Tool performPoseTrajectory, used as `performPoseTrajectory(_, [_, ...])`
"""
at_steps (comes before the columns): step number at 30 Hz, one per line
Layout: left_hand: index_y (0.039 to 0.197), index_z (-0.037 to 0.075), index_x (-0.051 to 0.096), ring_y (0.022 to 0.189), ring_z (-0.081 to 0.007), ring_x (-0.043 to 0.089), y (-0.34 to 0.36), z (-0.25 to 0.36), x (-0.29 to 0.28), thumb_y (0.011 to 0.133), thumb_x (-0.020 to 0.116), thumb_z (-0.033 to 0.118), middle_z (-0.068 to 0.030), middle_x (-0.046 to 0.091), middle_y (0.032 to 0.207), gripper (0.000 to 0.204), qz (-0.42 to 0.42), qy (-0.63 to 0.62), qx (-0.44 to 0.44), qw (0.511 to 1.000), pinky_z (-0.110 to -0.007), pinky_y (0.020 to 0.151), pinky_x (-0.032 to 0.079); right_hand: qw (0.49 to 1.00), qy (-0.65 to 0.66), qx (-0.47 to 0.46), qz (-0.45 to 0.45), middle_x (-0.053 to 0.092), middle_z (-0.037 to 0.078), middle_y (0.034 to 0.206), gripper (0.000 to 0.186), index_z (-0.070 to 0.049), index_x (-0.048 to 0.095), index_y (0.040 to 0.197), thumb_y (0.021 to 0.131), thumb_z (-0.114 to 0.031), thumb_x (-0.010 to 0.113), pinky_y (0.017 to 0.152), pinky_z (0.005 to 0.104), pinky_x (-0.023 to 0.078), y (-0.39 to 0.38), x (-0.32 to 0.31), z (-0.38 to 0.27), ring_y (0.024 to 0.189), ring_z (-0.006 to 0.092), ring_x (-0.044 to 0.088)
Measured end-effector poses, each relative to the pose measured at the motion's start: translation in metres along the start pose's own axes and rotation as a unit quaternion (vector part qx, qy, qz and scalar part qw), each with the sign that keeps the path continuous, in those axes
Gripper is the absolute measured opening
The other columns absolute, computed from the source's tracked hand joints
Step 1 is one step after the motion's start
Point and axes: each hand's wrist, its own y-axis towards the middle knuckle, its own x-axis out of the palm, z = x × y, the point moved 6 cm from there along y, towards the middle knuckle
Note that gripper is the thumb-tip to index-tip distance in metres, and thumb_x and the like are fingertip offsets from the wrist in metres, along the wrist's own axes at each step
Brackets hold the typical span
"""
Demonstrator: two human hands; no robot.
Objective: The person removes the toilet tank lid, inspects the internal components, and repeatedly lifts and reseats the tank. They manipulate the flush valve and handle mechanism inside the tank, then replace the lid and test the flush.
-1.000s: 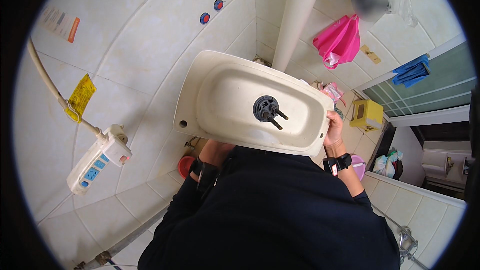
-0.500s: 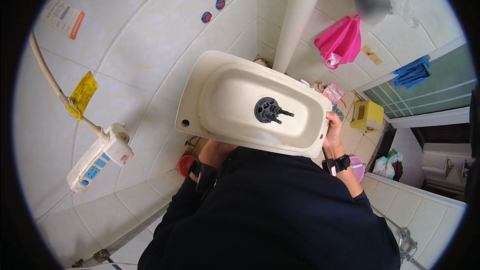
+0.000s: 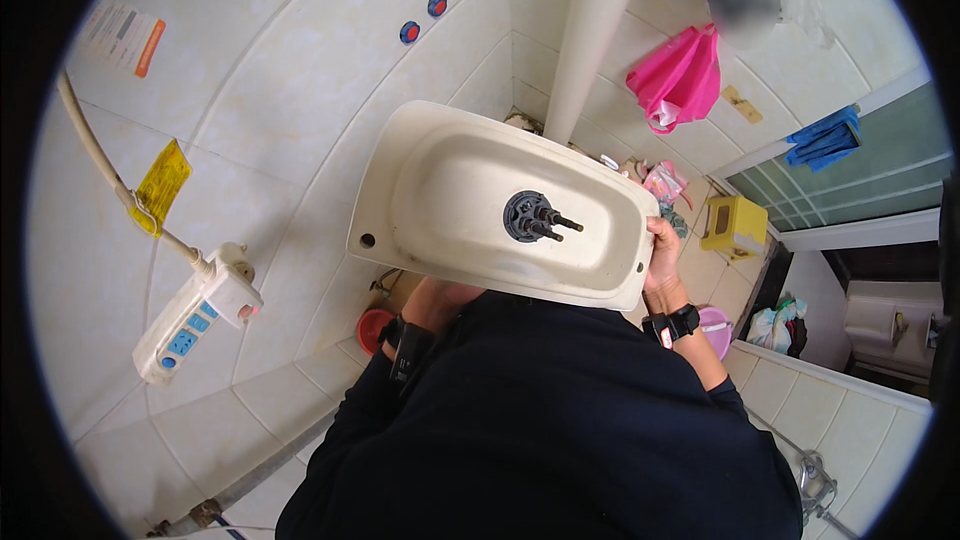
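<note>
In front of my torso I hold a long cream tray-like shell (image 3: 440,240), which looks like a toilet tank lid turned hollow side up. A round black fitting (image 3: 526,216) with two rods sticking up sits in its middle. Small holes show in the rim at the left and right ends. My right hand (image 3: 662,258) grips the right end, thumb on the rim and fingers mostly behind it. Below the near left edge, my left hand (image 3: 447,298) reaches under the shell, its fingers hidden.
A white power strip (image 3: 195,320) hangs from a cable at left. Beyond the shell rises a thick pipe (image 3: 597,35). A pink bag (image 3: 678,80) hangs on the wall. On the right are a yellow stool (image 3: 735,227) and pink basin (image 3: 715,331); a red basin (image 3: 373,328) is lower left.
The shell has shifted very slightly left and tilted a little, with both hands staying at it. The rods on the black fitting stand out more clearly.
</note>
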Motion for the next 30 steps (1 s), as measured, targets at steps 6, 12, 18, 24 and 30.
performPoseTrajectory(6, [0.145, 0.005, 0.049, 0.133, -0.0279, 0.052, 0.008, 0.0, 0.002, 0.102, 0.057, 0.031, -0.0119, 0.053, 0.146, 0.051, -0.021, -0.031, -0.002, 0.999, -0.044, 0.113, 0.044, 1.0, 0.007, 0.004, 0.021, 0.069, 0.016, 0.12, 0.056, 0.0, 0.054, 0.138, 0.087, -0.02, 0.06, 0.094, 0.0392, 0.057, 0.0, -0.008, 0.002, 0.102, 0.027, 0.07])
performPoseTrajectory(12, [0.146, 0.005, 0.048, 0.133, -0.0279, 0.052, 0.014, 0.003, 0.006, 0.102, 0.057, 0.033, -0.0117, 0.053, 0.147, 0.053, -0.037, -0.051, -0.005, 0.998, -0.045, 0.114, 0.044, 0.999, -0.001, -0.011, 0.047, 0.072, 0.015, 0.112, 0.046, 0.004, 0.062, 0.125, 0.087, -0.022, 0.06, 0.09, 0.0383, 0.058, 0.0, -0.004, 0.004, 0.096, 0.0265, 0.071])
performPoseTrajectory(18, [0.152, 0.002, 0.038, 0.136, -0.0352, 0.048, 0.02, 0.005, 0.01, 0.103, 0.052, 0.047, -0.0169, 0.046, 0.152, 0.068, 0.023, 0.041, 0.009, 0.999, -0.053, 0.116, 0.04, 0.997, 0.017, 0.018, 0.067, 0.074, 0.014, 0.109, 0.043, 0.003, 0.065, 0.121, 0.088, -0.024, 0.06, 0.089, 0.038, 0.058, 0.003, -0.016, 0.012, 0.094, 0.0259, 0.072])
performPoseTrajectory(24, [0.152, 0.001, 0.037, 0.138, -0.034, 0.047, 0.02, 0.008, 0.015, 0.103, 0.052, 0.047, -0.0173, 0.045, 0.154, 0.069, 0.038, 0.067, 0.012, 0.997, -0.053, 0.115, 0.042, 0.997, 0.046, 0.037, 0.047, 0.074, 0.013, 0.11, 0.043, 0.002, 0.065, 0.122, 0.088, -0.025, 0.06, 0.09, 0.0384, 0.058, 0.002, -0.019, 0.019, 0.094, 0.0262, 0.072])
performPoseTrajectory(30, [0.152, 0.0, 0.038, 0.139, -0.0337, 0.046, 0.019, 0.007, 0.015, 0.104, 0.051, 0.046, -0.0175, 0.044, 0.155, 0.068, 0.042, 0.081, 0.009, 0.996, -0.054, 0.115, 0.042, 0.997, 0.054, 0.031, 0.043, 0.074, 0.013, 0.111, 0.043, 0.002, 0.065, 0.122, 0.088, -0.025, 0.059, 0.091, 0.0391, 0.058, 0.0, -0.02, 0.021, 0.096, 0.0266, 0.072])
